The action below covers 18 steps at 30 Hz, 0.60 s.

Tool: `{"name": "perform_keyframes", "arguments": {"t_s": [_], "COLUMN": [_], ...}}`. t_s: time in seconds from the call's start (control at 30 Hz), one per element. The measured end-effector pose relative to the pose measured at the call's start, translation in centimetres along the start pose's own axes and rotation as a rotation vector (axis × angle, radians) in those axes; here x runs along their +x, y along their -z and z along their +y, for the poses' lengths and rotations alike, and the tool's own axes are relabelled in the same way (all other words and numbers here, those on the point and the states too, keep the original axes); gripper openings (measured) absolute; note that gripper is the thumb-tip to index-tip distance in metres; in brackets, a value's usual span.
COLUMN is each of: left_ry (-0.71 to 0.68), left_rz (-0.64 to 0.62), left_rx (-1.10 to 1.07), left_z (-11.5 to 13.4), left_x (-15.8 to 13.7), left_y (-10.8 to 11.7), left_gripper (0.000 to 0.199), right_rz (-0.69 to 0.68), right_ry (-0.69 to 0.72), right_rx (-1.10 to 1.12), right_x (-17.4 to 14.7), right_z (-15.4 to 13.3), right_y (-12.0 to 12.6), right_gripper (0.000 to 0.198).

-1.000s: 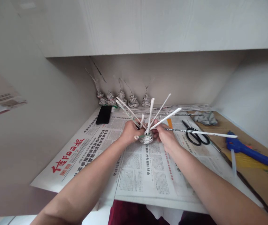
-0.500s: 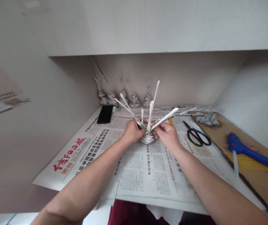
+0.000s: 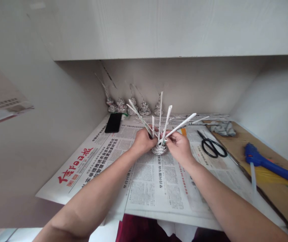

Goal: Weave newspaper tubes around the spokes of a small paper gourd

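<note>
Left hand (image 3: 144, 140): fingers clamped on basket (image 3: 159, 150), left side
Right hand (image 3: 180, 146): fingers pinching its right rim
Paper sticks (image 3: 167, 122): weaving, seemingly; next bend wants steady left hold

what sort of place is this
Probably a home or small-workshop craft corner, set in a shelved nook: newspaper covers the work surface, a blue glue gun and black scissors lie toward the right, and a row of small woven pieces stands at the back.

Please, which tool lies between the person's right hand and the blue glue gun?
In the head view, the black scissors lie on the newspaper between the right hand and the blue glue gun.
</note>
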State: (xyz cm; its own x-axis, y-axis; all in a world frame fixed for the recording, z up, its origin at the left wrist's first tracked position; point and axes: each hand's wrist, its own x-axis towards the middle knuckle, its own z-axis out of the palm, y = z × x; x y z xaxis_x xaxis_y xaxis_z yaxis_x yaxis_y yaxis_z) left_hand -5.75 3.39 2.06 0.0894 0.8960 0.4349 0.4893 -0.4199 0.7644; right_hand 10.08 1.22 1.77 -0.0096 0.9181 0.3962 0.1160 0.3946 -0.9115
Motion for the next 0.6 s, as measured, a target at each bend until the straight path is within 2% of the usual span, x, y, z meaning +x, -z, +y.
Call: {"name": "perform_keyframes", "arguments": {"t_s": [0.13,0.27,0.47,0.6], "left_ry": [-0.003,0.007,0.023,0.035], "left_rz": [-0.036,-0.065,-0.017,-0.004], "left_rx": [-0.017,-0.022,-0.008,0.004], "left_z": [0.8,1.5,1.0,0.8], "left_x": [-0.2,-0.4,-0.1,-0.1], "left_y": [0.3,0.6,0.3,0.3], "left_gripper": [0.03,0.031,0.033,0.031], "right_rz": [0.032,0.017,0.027,0.027], "right_ry": [-0.02,-0.031,0.024,0.069], "right_rx": [-0.032,-0.05,-0.065,-0.088], "right_x": [0.4,0.5,0.2,0.0], "right_z": [0.6,1.0,1.0,0.6], "right_y": [0.2,0.2,-0.1,-0.1], "right_gripper": [0.015,0.011,0.015,0.011]}}
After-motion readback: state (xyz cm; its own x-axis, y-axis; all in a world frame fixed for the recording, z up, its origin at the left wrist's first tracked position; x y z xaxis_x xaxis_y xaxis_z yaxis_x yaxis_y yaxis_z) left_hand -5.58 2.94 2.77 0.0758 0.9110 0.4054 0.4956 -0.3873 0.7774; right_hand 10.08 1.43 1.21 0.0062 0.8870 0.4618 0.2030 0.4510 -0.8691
